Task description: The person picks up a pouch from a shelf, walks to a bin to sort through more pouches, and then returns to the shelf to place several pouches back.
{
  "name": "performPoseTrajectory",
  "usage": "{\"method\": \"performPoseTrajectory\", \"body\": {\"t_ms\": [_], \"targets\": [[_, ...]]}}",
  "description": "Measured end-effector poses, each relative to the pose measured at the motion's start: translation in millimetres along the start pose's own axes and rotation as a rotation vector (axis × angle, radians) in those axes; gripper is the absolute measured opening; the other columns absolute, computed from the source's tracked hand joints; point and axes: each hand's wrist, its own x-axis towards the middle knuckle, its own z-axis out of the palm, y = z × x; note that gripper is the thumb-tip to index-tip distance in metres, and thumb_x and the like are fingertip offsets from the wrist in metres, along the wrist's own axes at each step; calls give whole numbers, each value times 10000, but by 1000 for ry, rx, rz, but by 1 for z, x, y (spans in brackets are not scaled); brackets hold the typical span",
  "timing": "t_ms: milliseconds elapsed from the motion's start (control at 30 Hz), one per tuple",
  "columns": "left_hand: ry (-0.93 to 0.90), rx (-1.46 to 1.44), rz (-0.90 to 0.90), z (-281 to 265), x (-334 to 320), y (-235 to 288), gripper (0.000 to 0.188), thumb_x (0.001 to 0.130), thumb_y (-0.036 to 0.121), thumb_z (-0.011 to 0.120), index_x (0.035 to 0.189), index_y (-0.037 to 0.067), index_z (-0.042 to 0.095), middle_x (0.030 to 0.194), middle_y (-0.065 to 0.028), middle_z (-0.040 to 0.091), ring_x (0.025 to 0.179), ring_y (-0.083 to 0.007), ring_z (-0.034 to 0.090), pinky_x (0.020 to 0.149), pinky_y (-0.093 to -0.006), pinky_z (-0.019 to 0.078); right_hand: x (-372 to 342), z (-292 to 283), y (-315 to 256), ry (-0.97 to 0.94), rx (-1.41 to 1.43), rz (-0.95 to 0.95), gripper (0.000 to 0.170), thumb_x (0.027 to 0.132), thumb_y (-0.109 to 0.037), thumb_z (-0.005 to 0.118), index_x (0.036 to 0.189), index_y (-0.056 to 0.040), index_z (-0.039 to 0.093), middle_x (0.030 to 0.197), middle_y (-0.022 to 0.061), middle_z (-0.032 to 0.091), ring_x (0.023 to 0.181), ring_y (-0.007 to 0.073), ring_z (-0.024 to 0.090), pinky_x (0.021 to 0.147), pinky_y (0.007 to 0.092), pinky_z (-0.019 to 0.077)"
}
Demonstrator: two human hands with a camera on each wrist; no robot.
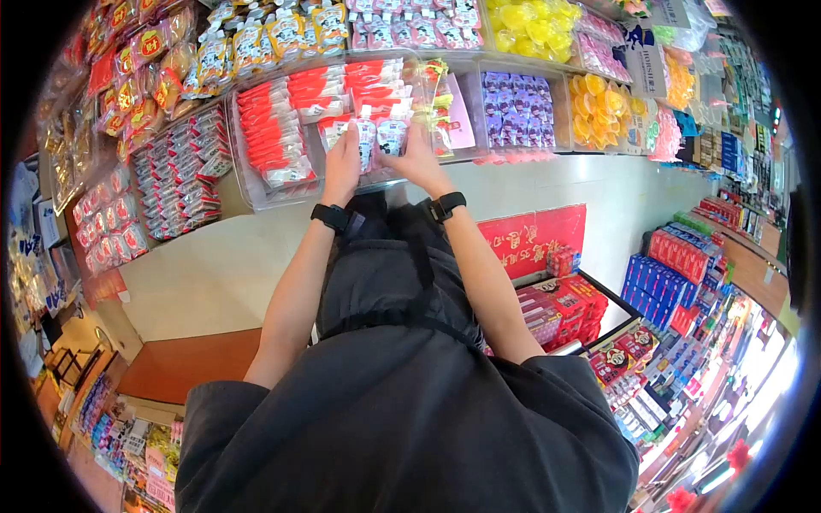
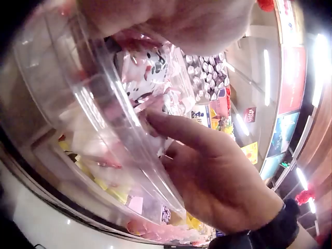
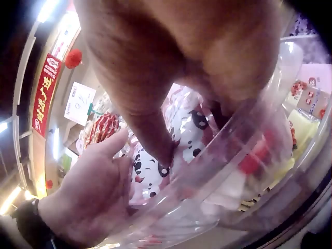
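Both hands are inside a clear plastic bin [image 1: 256, 192], close together at its near edge. My left hand [image 1: 344, 167] holds a small white pouch [image 1: 366, 141] printed with a black-spotted cartoon face, its palm along the pouch's side. Beside it, my right hand [image 1: 416, 162] pinches a similar pouch [image 1: 392, 137]. In the right wrist view the right thumb [image 3: 155, 137] lies across the front of the spotted pouches [image 3: 148, 174]; the other fingers are partly hidden behind. Around the hands lie rows of red-and-white packets [image 1: 272, 128].
Purple packets [image 1: 518, 109] and orange-yellow sweets [image 1: 599, 111] fill neighbouring bins to the right. Silver-and-red packets [image 1: 184, 167] lie left. Orange pouches [image 1: 286, 34] and yellow sweets [image 1: 532, 30] stand behind. Red boxes [image 1: 569, 308] are stacked low at the right.
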Motion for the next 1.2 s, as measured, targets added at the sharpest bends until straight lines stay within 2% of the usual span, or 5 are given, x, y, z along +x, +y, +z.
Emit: {"method": "performPoseTrajectory", "body": {"t_ms": [367, 500, 933, 1100, 1200], "targets": [[-33, 160, 164, 1, 9, -16, 632, 1097, 516, 520, 1309, -58, 679, 1209, -177, 757, 1134, -229, 676, 1039, -355, 483, -24, -17, -5, 85, 414, -14, 863, 808, -211, 819, 1456, 76, 327, 1342, 265, 585, 1229, 356, 619, 1014, 421, 510], [-116, 199, 101, 6, -13, 20, 553, 1041, 417, 678, 1358, -34, 643, 1028, -122, 754, 889, -147, 715, 789, -303, 572, -32, -12, 34, 190, 484, -86, 815, 817, -217, 816, 1434, 64, 363, 1318, 264, 604, 1184, 325, 646, 973, 409, 528], [178, 651, 807, 34, -90, 43, 403, 980, 297, 773, 1171, -22, 616, 742, -70, 598, 622, -184, 544, 601, -355, 475, -133, -50, 54, 229, 776, 7, 585, 914, -189, 737, 1359, -31, 391, 923, 133, 712, 772, 207, 726, 716, 373, 579], [-188, 411, 409, 43, -103, 51, 381, 1033, 223, 698, 1271, -34, 550, 1081, -112, 672, 924, -181, 627, 856, -333, 515, -159, -85, 35, 157, 882, -32, 713, 962, -141, 700, 1545, 12, 318, 922, 45, 662, 757, 110, 652, 685, 301, 550], [-342, 286, 294, 63, -121, 64, 356, 1058, 191, 662, 1312, -24, 535, 1166, -92, 661, 990, -169, 623, 913, -326, 505, -173, -98, 23, 266, 746, -111, 756, 967, -198, 715, 1568, 13, 306, 1174, 165, 655, 1030, 221, 665, 918, 354, 541]]}}
